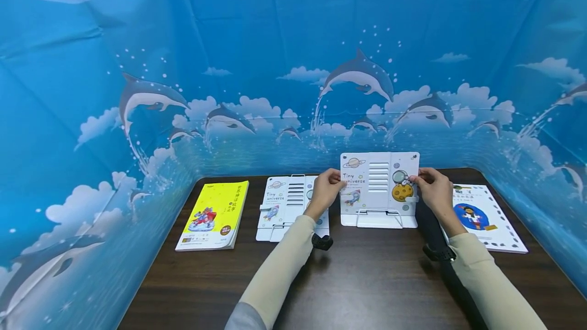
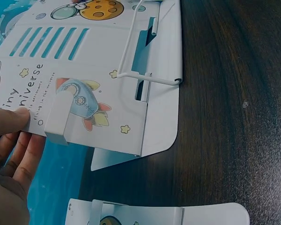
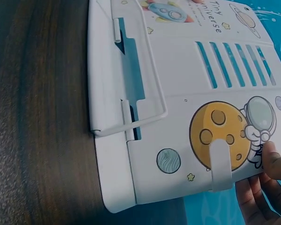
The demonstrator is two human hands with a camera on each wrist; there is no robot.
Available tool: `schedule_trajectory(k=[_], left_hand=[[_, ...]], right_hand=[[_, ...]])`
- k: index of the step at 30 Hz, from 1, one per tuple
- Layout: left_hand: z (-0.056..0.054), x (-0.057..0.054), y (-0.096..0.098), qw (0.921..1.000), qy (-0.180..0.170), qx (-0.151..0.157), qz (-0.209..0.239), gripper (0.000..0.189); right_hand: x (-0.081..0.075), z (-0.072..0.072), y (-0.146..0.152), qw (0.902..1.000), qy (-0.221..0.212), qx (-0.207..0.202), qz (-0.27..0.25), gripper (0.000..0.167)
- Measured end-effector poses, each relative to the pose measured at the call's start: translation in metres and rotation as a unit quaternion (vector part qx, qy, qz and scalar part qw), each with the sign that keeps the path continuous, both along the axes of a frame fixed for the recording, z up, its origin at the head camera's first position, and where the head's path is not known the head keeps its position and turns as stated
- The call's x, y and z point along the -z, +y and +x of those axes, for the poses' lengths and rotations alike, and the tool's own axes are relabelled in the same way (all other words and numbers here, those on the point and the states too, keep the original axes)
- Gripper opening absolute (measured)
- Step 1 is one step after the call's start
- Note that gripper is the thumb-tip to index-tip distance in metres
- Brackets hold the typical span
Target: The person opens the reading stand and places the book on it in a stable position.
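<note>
A white book stand point(image 1: 378, 182) printed with "Tiny universe", a rocket and a yellow planet stands raised on the table, its slotted panel nearly upright. My left hand point(image 1: 324, 190) pinches the panel's left edge, thumb in front and fingers behind, as the left wrist view shows beside the rocket point(image 2: 82, 101). At the right edge my right hand point(image 1: 433, 190) pinches it the same way, near the planet point(image 3: 219, 136) and a white page clip point(image 3: 220, 164). A wire page holder point(image 2: 126, 51) crosses the stand's lower front.
A second, similar book stand point(image 1: 279, 205) lies lower at the left, partly behind my left hand. Further left is a yellow book point(image 1: 213, 215). A white book point(image 1: 488, 218) lies right, partly behind my right arm. A blue dolphin-print curtain point(image 1: 257, 65) surrounds the dark wooden table point(image 1: 367, 279).
</note>
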State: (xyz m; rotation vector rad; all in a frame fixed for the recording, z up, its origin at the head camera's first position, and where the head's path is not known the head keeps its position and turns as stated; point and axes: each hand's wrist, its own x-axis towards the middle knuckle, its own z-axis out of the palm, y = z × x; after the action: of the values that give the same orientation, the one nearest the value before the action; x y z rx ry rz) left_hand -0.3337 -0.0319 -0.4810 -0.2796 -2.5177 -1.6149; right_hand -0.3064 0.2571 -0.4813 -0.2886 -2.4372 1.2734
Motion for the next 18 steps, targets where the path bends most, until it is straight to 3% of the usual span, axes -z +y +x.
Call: schedule_trajectory(k=[7, 14, 18], left_hand=[[0.005, -0.003, 0.001, 0.9999, 0.008, 0.005, -0.009, 0.024], [0.025, -0.007, 0.011, 0.9947, 0.089, -0.043, -0.027, 0.017], [0.039, -0.01, 0.021, 0.9923, 0.118, -0.025, -0.03, 0.007]], right_hand=[[0.003, 0.007, 0.009, 0.9991, -0.002, -0.034, 0.024, 0.041], [0.009, 0.028, 0.04, 0.9963, -0.044, -0.004, 0.074, 0.036], [0.011, 0.042, 0.07, 0.9896, -0.062, 0.003, 0.129, 0.04]])
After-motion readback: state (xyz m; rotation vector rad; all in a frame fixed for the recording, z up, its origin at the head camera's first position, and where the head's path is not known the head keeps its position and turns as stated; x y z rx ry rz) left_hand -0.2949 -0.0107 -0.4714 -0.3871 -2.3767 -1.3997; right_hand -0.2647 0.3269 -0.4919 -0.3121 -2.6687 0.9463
